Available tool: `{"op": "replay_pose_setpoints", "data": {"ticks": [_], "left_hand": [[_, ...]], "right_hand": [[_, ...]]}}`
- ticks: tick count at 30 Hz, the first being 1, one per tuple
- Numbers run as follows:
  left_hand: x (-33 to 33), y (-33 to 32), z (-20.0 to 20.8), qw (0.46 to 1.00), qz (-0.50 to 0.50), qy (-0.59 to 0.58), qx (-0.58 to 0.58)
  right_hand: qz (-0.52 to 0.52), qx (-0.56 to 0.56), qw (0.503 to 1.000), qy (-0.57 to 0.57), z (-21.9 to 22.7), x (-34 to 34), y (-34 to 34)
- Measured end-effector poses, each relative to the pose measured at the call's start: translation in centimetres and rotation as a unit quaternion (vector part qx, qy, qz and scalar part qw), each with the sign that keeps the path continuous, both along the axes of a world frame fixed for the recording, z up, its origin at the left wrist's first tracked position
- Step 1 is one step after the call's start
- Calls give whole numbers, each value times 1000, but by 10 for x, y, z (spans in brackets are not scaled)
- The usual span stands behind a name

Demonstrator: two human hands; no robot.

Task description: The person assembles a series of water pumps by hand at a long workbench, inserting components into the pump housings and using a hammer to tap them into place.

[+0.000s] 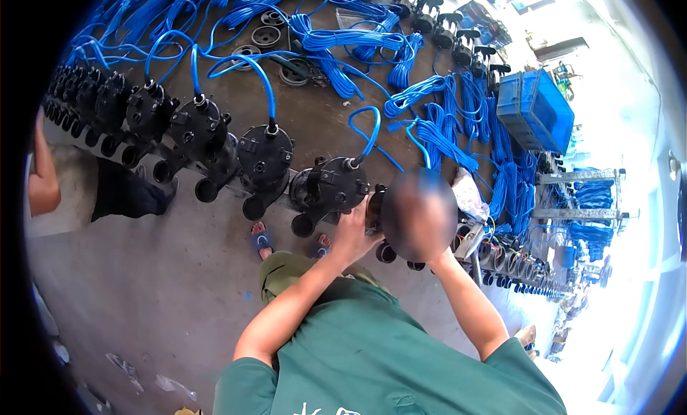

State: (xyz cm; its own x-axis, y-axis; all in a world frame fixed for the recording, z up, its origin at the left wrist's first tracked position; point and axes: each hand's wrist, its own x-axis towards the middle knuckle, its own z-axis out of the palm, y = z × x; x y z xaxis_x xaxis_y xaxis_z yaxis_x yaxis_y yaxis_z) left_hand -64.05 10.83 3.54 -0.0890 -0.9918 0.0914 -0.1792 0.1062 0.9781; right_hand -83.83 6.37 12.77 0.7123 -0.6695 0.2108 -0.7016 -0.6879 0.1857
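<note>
My left hand (349,237) reaches to the side of a black pump-like unit (376,209) at the near edge of the table, its thumb and fingers apart and curled against the dark casing. On the far side of that unit is my right hand (428,225). A round blurred patch covers its fingers and much of the unit, so its grip is hidden. Just left of my left hand, another black pump-like unit (336,186) lies with its round end up and a blue cable (372,128) rising from it.
More black units (265,157) line the table's near edge leftward. Coiled blue cables (358,39) and metal pulley wheels (265,35) lie on the brown tabletop (315,114). A blue crate (533,107) stands at the right. Another person's arm (44,171) shows at the far left.
</note>
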Motion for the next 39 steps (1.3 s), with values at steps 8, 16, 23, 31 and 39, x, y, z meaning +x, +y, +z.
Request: {"op": "replay_pose_setpoints", "data": {"ticks": [8,16,23,31,39], "left_hand": [[18,-5,41,957,-75,276,55],[-7,-43,74,958,-30,224,179],[-10,-45,83,953,1,232,193],[-5,-51,73,970,-12,155,187],[-3,-52,79,967,-29,150,202]], "right_hand": [[-222,195,929,-220,54,40,-12],[-217,125,844,-475,74,-15,-8],[-605,81,787,-96,40,-184,124],[-539,79,836,-57,23,-199,111],[-596,132,766,-201,76,-149,128]]}}
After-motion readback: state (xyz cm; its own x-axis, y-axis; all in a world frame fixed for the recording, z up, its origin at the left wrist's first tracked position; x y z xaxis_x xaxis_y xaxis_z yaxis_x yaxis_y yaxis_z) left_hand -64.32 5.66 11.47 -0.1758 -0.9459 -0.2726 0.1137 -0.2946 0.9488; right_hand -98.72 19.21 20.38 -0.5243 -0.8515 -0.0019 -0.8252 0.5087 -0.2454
